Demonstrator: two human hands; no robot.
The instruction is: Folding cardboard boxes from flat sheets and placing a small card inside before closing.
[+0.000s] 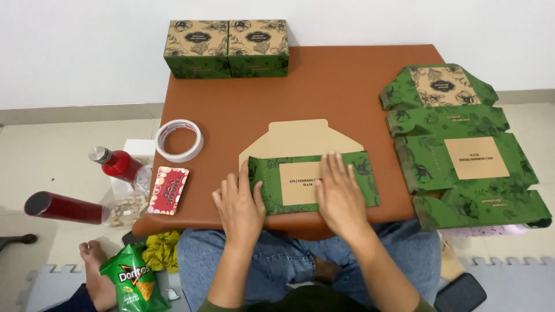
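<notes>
Here, in the head view, both the left hand (240,209) and right hand (341,199) lie flat, fingers spread, gripping nothing, pressing the green box blank (312,173) at the brown surface's (324,86) near edge (overhang risk); uneven pressure could skew the crease.

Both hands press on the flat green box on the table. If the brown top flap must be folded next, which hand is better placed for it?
Probably the right hand: its fingertips lie on the upper fold of the flat green box, just under the brown flap. The left hand rests lower, at the box's left edge.
</notes>
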